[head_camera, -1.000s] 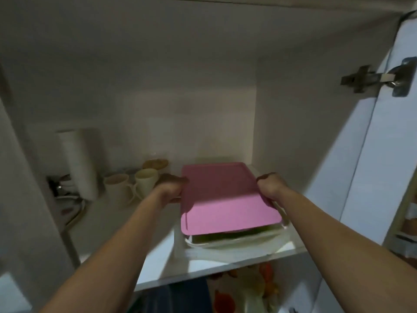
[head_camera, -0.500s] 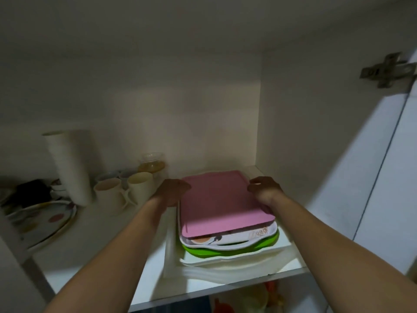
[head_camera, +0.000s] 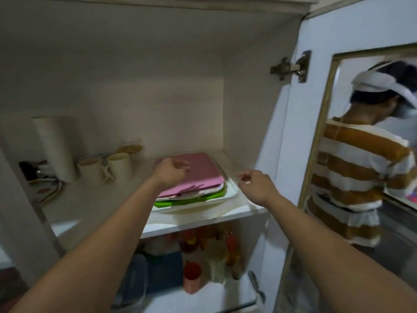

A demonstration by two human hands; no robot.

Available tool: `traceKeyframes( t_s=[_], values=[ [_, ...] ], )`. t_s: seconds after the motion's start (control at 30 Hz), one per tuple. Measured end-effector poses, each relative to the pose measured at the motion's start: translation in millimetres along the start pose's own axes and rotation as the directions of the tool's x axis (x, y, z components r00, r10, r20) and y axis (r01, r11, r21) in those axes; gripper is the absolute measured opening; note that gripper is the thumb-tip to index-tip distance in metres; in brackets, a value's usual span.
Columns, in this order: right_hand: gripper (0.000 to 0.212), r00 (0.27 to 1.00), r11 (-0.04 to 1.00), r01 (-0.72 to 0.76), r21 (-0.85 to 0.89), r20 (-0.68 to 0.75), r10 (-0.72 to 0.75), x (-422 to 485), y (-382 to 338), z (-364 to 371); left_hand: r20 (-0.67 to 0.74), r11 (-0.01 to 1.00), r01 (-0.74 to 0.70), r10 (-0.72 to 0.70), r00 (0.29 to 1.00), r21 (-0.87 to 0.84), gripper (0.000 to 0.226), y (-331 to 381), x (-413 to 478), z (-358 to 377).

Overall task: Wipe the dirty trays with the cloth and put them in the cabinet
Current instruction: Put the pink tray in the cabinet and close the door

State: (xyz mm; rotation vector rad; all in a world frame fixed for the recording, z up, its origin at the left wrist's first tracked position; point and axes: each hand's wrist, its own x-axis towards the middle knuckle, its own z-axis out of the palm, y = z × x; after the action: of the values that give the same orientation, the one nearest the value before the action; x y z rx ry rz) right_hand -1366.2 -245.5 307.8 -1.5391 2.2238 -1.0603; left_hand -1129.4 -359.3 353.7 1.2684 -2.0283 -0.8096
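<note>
Both empty and loosely curled: left hand (head_camera: 171,173) over the pink tray (head_camera: 203,170)'s left edge, right hand (head_camera: 256,185) just off its right, tray's length running deeper into cabinet (head_camera: 243,109).

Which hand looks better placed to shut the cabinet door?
Probably the right hand: it holds nothing and is nearest the white mirrored door, while the left hand hovers over the flat pink tray.

This is a home kitchen. A white wall cabinet (head_camera: 246,109) stands open on a metal door hinge (head_camera: 291,67). Its upper shelf (head_camera: 203,222) carries cream mugs (head_camera: 90,169), a patterned plate (head_camera: 48,190) and stacked trays (head_camera: 198,170). The shelf below holds bottles (head_camera: 230,242) and a plastic cup (head_camera: 191,276).
</note>
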Motion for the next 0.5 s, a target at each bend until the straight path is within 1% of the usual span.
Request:
traceKeyframes(
  t_s=[0.07,0.13,0.2,0.27,0.37,0.47,0.5],
  values=[
    [0.032,0.997,0.998,0.043,-0.036,-0.06,-0.045,-39.7,16.5,-13.2,0.044,0.997,-0.069,0.067,0.997,0.038,0.023,19.4,-32.2,22.1],
    [0.03,0.991,0.995,0.065,-0.074,-0.112,-0.073,-83.4,33.3,-28.0,0.114,0.98,-0.185,0.176,0.978,0.073,0.024,41.2,-65.7,47.8],
    [0.026,0.986,0.988,0.071,-0.136,-0.139,-0.09,-129.7,49.2,-42.5,0.195,0.953,-0.288,0.266,0.944,0.098,0.026,66.4,-99.4,74.0],
    [0.023,0.983,0.98,0.068,-0.186,-0.158,-0.098,-171.9,65.9,-58.4,0.275,0.911,-0.401,0.363,0.89,0.095,0.027,96.1,-128.3,99.3],
    [0.021,0.976,0.957,0.049,-0.285,-0.189,-0.106,-228.5,83.8,-88.0,0.393,0.825,-0.563,0.506,0.768,0.037,0.026,149.0,-167.6,131.9],
    [0.004,0.956,0.921,-0.035,-0.387,-0.283,-0.082,-285.8,96.4,-125.8,0.47,0.696,-0.717,0.642,0.606,-0.027,0.023,207.4,-211.7,155.4],
    [0.007,0.947,0.909,-0.08,-0.408,-0.315,-0.059,-303.5,100.8,-137.1,0.485,0.633,-0.772,0.693,0.534,-0.056,0.023,226.2,-227.8,161.9]
  ],
)
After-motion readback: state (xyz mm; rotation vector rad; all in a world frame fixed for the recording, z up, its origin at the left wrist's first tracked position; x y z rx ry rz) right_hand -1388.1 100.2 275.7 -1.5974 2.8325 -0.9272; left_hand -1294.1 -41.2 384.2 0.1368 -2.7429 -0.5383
